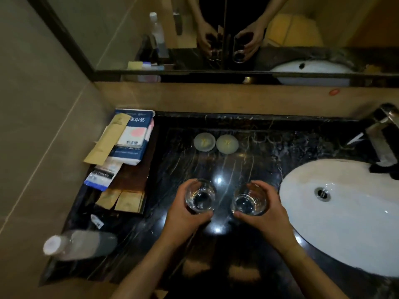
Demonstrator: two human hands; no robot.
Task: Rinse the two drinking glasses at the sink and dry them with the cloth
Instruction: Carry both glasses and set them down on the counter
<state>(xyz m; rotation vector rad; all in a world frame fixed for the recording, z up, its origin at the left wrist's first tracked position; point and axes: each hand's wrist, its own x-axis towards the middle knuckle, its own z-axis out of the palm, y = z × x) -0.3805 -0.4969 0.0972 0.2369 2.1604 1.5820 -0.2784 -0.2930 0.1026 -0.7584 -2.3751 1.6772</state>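
Though hand-held, 2 clear upright glasses (200,196)

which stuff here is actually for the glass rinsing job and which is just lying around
For the job: left glass in the left hand; right glass in the right hand; sink; tap. No cloth is visible.

Lying about: two round coasters; tissue packs; paper sachets; plastic bottle.

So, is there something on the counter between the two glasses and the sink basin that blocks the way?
Nothing visible does. The left hand holds the left glass and the right hand holds the right glass. Between them and the sink basin lies only bare black counter. The faucet stands at the basin's far edge.
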